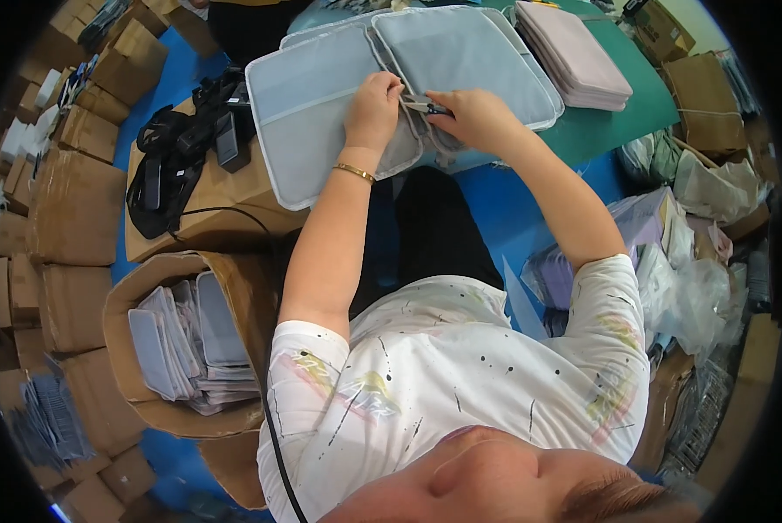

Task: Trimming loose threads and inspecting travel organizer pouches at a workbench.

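Note:
A pale grey zippered fabric case (308, 139) lies open at the top middle, with similar grey pieces (460, 61) stacked under and beside it. My left hand (375, 112) is closed in a pinch at the case's middle seam; what its fingertips grip is too small to name. My right hand (465, 118) is shut on small scissors or snips (421, 107) with a dark handle, whose tips point toward my left fingers at the seam. A stack of pale pink cases (578, 61) sits to the right on a green mat (635, 131).
Black straps and devices (160, 152) with a cable lie on a cardboard box (208, 227) at my left. Below, an open carton (121, 314) holds grey pieces. Boxes (68, 209) line the left side; plastic-wrapped bundles (687, 288) crowd the right. Dark clothing (243, 26) shows at the top.

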Tool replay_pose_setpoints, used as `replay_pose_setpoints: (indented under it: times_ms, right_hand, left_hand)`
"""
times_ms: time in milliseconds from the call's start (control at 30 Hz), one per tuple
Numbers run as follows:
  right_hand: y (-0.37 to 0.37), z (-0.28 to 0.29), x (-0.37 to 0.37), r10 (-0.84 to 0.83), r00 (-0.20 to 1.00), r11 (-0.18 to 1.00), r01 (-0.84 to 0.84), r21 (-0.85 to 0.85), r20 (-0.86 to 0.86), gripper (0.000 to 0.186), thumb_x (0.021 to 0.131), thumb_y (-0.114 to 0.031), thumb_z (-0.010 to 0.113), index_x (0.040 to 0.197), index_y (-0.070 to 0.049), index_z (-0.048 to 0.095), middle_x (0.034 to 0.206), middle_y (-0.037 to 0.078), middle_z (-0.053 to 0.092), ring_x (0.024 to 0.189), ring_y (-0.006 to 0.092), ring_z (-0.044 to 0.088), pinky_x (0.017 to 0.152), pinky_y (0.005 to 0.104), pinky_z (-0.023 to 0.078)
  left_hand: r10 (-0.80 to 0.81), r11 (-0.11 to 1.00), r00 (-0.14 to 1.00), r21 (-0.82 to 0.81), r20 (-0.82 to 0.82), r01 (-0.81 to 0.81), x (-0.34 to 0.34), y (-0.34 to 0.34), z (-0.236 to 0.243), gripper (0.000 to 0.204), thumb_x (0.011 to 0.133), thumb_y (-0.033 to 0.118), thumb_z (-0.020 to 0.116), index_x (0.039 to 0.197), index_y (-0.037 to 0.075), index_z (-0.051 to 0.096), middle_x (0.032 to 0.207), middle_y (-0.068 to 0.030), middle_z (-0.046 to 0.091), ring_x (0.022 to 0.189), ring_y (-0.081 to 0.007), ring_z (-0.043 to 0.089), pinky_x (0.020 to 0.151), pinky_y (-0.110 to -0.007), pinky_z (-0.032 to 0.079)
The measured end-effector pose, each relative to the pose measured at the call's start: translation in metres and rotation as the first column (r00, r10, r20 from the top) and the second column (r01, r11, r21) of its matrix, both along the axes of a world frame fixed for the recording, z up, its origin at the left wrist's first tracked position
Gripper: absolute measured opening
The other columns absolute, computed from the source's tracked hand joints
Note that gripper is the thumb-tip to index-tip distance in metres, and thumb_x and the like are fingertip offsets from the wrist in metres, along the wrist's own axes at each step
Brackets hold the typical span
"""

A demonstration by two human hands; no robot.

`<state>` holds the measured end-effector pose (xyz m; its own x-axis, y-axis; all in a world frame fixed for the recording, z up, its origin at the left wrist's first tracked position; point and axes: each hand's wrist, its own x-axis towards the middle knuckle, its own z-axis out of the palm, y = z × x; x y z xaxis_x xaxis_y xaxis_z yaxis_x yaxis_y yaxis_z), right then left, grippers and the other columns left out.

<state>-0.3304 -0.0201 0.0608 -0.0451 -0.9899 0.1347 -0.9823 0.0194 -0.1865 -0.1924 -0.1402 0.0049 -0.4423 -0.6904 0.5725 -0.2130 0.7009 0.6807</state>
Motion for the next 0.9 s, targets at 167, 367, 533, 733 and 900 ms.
replay_pose_setpoints:
  times_ms: [167, 367, 533, 733, 900]
  right_hand:
    - [-0.001, -0.003, -0.005, -0.058, 0.997, 0.985, 0.051, -0.163, -0.041, 0.030, 0.086, -0.030, 0.061, 0.105, -0.007, 0.064, 0.081, 0.015, 0.066, 0.077, 0.0333, 0.063, 0.067, 0.0423, 0.050]
    - [-0.008, 0.019, 0.013, -0.081, 0.984, 0.994, 0.092, 0.067, -0.159, 0.025, 0.086, -0.031, 0.059, 0.092, -0.008, 0.067, 0.077, 0.013, 0.067, 0.075, 0.0331, 0.065, 0.064, 0.0429, 0.052]
    - [-0.016, 0.014, 0.013, -0.068, 0.985, 0.995, 0.078, 0.055, -0.161, 0.025, 0.085, -0.031, 0.060, 0.084, -0.007, 0.068, 0.075, 0.013, 0.067, 0.075, 0.0325, 0.065, 0.064, 0.0408, 0.053]
    - [-0.016, 0.011, 0.017, -0.049, 0.983, 0.999, 0.050, -0.001, -0.175, 0.025, 0.085, -0.029, 0.060, 0.077, -0.007, 0.069, 0.075, 0.012, 0.067, 0.075, 0.0308, 0.066, 0.063, 0.0395, 0.054]
    - [-0.017, 0.012, 0.016, -0.036, 0.980, 0.999, 0.037, 0.003, -0.194, 0.023, 0.085, -0.028, 0.060, 0.080, -0.008, 0.068, 0.074, 0.011, 0.067, 0.074, 0.0300, 0.066, 0.063, 0.0391, 0.054]
  left_hand:
    - [0.066, 0.998, 0.987, 0.001, 0.144, -0.067, -0.002, -0.002, 0.004, 0.012, 0.086, 0.020, 0.058, 0.086, 0.008, 0.059, 0.093, -0.0090, 0.060, 0.083, -0.0338, 0.058, 0.068, -0.043, 0.047]
    - [0.023, 0.997, 0.994, 0.071, 0.111, -0.031, 0.002, -0.008, 0.005, 0.015, 0.084, 0.019, 0.062, 0.084, 0.004, 0.061, 0.089, -0.0122, 0.061, 0.082, -0.0314, 0.059, 0.070, -0.040, 0.047]
    - [0.035, 0.989, 0.988, 0.137, 0.153, -0.056, 0.002, -0.005, 0.010, 0.019, 0.084, 0.020, 0.062, 0.086, 0.001, 0.063, 0.089, -0.0143, 0.063, 0.085, -0.0301, 0.059, 0.077, -0.037, 0.046]
    - [0.027, 0.990, 0.991, 0.133, 0.134, -0.045, 0.004, -0.003, 0.011, 0.019, 0.084, 0.021, 0.063, 0.086, 0.002, 0.064, 0.088, -0.0133, 0.063, 0.085, -0.0286, 0.059, 0.077, -0.035, 0.046]
    - [-0.004, 0.996, 0.992, 0.087, 0.123, -0.007, 0.007, -0.002, 0.011, 0.019, 0.084, 0.021, 0.064, 0.087, 0.003, 0.065, 0.090, -0.0123, 0.062, 0.083, -0.0274, 0.060, 0.075, -0.035, 0.047]
